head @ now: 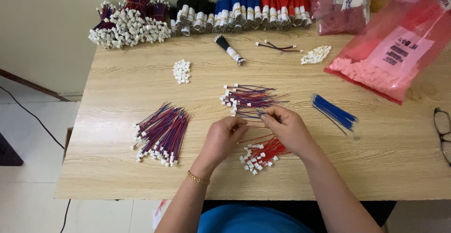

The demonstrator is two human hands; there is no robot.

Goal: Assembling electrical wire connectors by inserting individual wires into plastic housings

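My left hand (224, 136) and my right hand (285, 127) meet over the middle of the wooden table (117, 176), fingertips pinched together on a thin red and blue wire with a small white connector (253, 117). Just beyond the fingers lies a loose pile of red and blue wires with white connectors (246, 99). Under my right wrist sits a small bunch of red wires with white connectors (260, 155). A larger heap of finished red and blue wires (162, 134) lies to the left. Loose blue wires (333, 113) lie to the right.
Bundles of black, blue and red wires (239, 9) and a heap of connector wires (129, 23) line the far edge. Small piles of white connectors (182, 71) (315, 54), a black wire bundle (230, 49), pink bags of connectors (390, 59) and glasses (441, 129) lie around.
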